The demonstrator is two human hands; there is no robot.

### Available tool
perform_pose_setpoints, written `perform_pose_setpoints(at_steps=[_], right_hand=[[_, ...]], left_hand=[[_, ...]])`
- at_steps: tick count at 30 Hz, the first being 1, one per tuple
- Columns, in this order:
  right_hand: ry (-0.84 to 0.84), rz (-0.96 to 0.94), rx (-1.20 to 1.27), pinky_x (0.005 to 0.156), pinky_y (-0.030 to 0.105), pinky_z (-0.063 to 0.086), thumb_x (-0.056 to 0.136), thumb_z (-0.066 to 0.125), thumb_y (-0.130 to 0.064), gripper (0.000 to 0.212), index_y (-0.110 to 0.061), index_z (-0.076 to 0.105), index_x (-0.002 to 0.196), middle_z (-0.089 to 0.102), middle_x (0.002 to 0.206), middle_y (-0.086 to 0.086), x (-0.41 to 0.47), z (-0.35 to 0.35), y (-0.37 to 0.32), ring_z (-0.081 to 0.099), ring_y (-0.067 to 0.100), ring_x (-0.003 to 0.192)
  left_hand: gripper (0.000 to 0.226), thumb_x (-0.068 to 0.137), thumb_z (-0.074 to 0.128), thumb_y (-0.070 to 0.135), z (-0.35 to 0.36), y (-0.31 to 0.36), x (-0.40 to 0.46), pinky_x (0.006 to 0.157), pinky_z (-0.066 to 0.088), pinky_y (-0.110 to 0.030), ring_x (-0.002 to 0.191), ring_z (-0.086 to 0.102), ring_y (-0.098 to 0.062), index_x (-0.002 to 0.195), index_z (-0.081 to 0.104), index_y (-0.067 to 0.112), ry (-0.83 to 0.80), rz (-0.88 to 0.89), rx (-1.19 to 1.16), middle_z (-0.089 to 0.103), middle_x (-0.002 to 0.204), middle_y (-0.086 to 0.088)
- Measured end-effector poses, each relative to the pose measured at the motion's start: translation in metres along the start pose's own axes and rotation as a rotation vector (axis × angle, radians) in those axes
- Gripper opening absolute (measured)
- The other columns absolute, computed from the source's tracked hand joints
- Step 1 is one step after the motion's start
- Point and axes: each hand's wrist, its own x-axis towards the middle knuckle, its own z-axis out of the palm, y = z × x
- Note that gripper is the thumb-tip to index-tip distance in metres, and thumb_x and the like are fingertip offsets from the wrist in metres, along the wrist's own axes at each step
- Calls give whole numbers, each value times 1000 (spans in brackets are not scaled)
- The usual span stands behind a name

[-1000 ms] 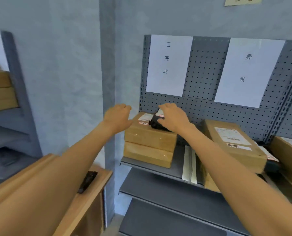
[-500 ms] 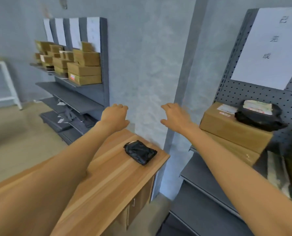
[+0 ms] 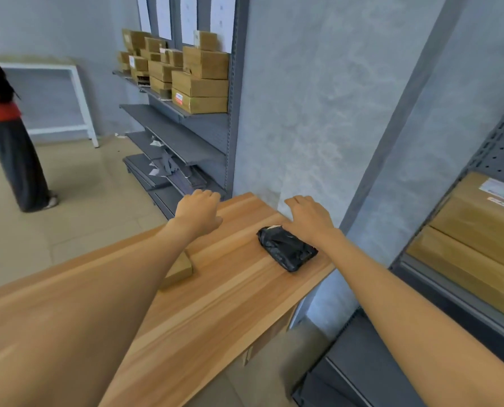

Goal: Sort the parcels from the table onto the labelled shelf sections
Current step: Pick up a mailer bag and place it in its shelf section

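The step in hand appears to be the return to the wooden surface (image 3: 215,289) to collect the next parcel; neither hand carries anything. Largest first: the shelf unit (image 3: 462,277) to the right of both hands holds stacked brown cartons, only partly in view; a second shelf unit (image 3: 204,124) stands beyond the hands against the wall, loaded with cartons under paper labels too small to read. On the surface, a small brown box (image 3: 180,268) lies beneath the left forearm, largely hidden by it. A black wrapped parcel (image 3: 286,248) lies just below and to the left of the right hand (image 3: 309,215), close to it; contact cannot be confirmed. Grip state: the right hand is spread palm-down with fingers relaxed, holding nothing; the left hand (image 3: 198,212) hovers likewise over the far edge of the surface, fingers loosely bent, empty. In my judgement the next move calls for the right hand to draw back and lower over the black parcel, close round it, then check its label against the shelf sections. Against the earlier frame, the view has swung left and down; the right-hand shelf has slid towards the edge of view, the brown box has come into view, and both hands have lowered towards the surface. A person stands at far left.
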Motion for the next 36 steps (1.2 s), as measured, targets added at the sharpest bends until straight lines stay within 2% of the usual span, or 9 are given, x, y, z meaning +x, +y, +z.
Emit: perform_pose_setpoints(at_steps=[7, 10, 15, 21, 25, 31, 34, 36], right_hand=[[-101, 1, 61, 87, 36, 44, 91, 54, -25, 42, -10, 50, 130, 51, 131, 9, 39, 58, 8, 45, 28, 117], [-149, 49, 81, 90, 35, 41, 92, 56, -30, 49, -13, 46, 137, 49, 136, 8, 51, 87, 21, 44, 27, 122], [-245, 147, 90, 104, 37, 39, 92, 58, -39, 60, -8, 41, 141, 46, 142, 11, 64, 142, 50, 41, 28, 131], [-309, 277, 146, 102, 38, 41, 89, 63, -42, 63, -9, 42, 138, 47, 139, 10, 83, 196, 85, 43, 28, 128], [-351, 289, 143, 104, 40, 40, 90, 61, -44, 62, -8, 41, 137, 47, 137, 10, 99, 228, 96, 43, 29, 127], [-385, 280, 160, 106, 39, 38, 91, 60, -45, 61, -9, 43, 137, 47, 137, 9, 117, 263, 90, 42, 28, 129], [-388, 287, 167, 109, 40, 35, 92, 58, -47, 63, -9, 40, 140, 43, 141, 10, 126, 278, 83, 39, 29, 131], [-379, 302, 166, 113, 42, 30, 92, 57, -48, 72, -8, 31, 146, 33, 151, 13, 132, 287, 78, 31, 30, 138]], left_hand=[[45, 91, 55, 31, 49, -3, 37, 85, 45, -37, 117, 48, -29, 130, 47, 9, -73, -22, -18, 54, 127, -9], [44, 92, 54, 30, 75, 11, 62, 82, 48, -38, 117, 49, -29, 130, 47, 10, -138, -15, -45, 53, 128, -10], [46, 94, 53, 31, 122, 49, 115, 88, 48, -39, 124, 45, -29, 134, 44, 11, -248, 77, -48, 49, 136, -9], [47, 95, 50, 32, 181, 79, 168, 91, 43, -40, 125, 45, -30, 137, 41, 12, -392, 134, -10, 47, 137, -9], [45, 94, 50, 30, 214, 86, 187, 91, 42, -38, 122, 45, -29, 135, 42, 12, -443, 160, -8, 49, 134, -8], [52, 95, 51, 34, 241, 90, 199, 96, 43, -41, 126, 42, -30, 140, 37, 13, -491, 175, -44, 41, 141, -8], [56, 95, 51, 36, 249, 86, 202, 98, 42, -42, 127, 41, -30, 143, 34, 13, -499, 185, -53, 37, 146, -8], [58, 95, 51, 35, 255, 81, 203, 99, 41, -42, 129, 40, -30, 145, 31, 14, -502, 182, -60, 36, 148, -7]])
